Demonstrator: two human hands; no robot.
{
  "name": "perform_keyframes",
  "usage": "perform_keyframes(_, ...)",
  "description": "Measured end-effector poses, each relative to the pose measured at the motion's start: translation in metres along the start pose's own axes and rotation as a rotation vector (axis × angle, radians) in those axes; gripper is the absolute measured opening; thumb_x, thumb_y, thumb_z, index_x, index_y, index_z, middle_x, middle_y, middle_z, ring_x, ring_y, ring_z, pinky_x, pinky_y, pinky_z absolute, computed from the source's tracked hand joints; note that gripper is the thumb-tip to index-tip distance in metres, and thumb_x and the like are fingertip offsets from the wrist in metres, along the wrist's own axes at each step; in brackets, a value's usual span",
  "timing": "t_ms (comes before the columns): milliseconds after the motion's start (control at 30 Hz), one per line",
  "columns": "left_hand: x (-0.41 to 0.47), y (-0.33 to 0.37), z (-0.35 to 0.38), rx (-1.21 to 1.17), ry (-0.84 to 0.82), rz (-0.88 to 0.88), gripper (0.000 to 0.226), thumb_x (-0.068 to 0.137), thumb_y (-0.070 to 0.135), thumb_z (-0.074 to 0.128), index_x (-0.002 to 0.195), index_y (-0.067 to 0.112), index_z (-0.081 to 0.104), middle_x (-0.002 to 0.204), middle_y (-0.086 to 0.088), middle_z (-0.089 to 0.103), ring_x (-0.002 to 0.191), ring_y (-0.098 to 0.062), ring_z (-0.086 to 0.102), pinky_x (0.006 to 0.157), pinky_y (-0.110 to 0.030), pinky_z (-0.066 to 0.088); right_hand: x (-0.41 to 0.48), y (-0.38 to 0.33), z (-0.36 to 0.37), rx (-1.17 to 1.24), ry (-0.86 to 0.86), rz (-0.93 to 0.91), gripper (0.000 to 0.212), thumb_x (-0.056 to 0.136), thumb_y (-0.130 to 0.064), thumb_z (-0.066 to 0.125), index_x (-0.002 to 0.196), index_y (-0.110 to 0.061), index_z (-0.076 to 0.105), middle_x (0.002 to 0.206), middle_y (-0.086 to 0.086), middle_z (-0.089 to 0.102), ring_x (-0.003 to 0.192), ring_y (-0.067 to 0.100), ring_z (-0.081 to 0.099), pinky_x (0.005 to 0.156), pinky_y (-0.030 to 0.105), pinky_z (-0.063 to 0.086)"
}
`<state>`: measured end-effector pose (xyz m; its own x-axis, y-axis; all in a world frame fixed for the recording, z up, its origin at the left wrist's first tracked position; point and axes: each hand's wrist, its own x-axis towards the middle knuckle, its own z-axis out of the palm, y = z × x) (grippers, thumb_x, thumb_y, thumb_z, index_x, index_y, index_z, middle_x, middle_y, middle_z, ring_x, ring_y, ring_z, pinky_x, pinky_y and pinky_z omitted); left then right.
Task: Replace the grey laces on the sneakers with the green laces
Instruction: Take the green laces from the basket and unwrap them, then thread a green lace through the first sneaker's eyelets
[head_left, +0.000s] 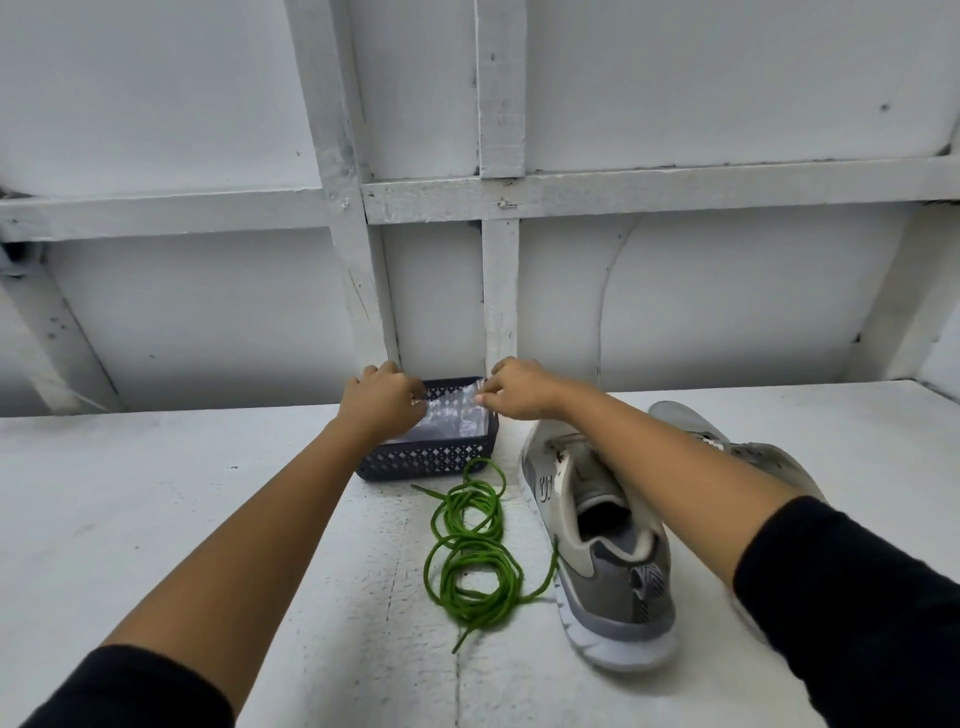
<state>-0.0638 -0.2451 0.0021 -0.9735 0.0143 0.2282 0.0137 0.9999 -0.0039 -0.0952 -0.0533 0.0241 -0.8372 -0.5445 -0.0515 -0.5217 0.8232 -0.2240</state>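
At centre, the left hand (382, 397) and right hand (519, 389) each pinch the plastic bag (452, 421) over the basket (426, 460). The green laces (470, 551) lie coiled just below both grips, stretched toward the frame's bottom, beside the sneaker (602, 545).

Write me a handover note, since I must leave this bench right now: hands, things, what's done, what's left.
Left hand: pinches one edge of the clear bag over the basket.
Right hand: pinches the bag's other edge.
Green laces: loose coil on the table, between the basket and the near sneaker.
Far sneaker: partly hidden behind the right forearm.
Done: green laces are out; none threaded yet.
Unclear: whether the grey laces are still in the sneakers.
Left: thread green laces through both sneakers.
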Motion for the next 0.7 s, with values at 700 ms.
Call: perform_keyframes(700, -0.092, 0.154, 0.015, -0.896, 0.021, -0.063, 0.054, 0.088, 0.055, 0.053, 0.121, 0.012, 0.061, 0.117, -0.006, 0.065, 0.107, -0.020, 0.059, 0.086, -0.029, 0.046, -0.144, 0.043, 0.036, 0.481, 0.417, 0.453, 0.048, 0.092, -0.039, 0.054, 0.133, -0.014, 0.050, 0.130, 0.010, 0.057, 0.122, 0.025, 0.051, 0.090, 0.026, 0.039)
